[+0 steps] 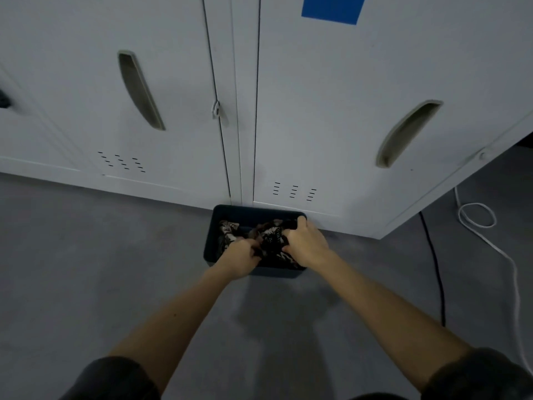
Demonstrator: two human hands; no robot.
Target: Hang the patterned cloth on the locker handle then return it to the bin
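Both our arms reach down: left hand [241, 253] and right hand [306, 241] are clenched on the patterned cloth [269, 237], bunched inside the dark bin [230, 211]. Beyond it, the bin touches the grey lockers [317, 111], their recessed handles [140, 90] bare.

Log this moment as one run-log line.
left hand: gripping patterned cloth | right hand: gripping cloth | cloth: inside bin | locker handle: bare
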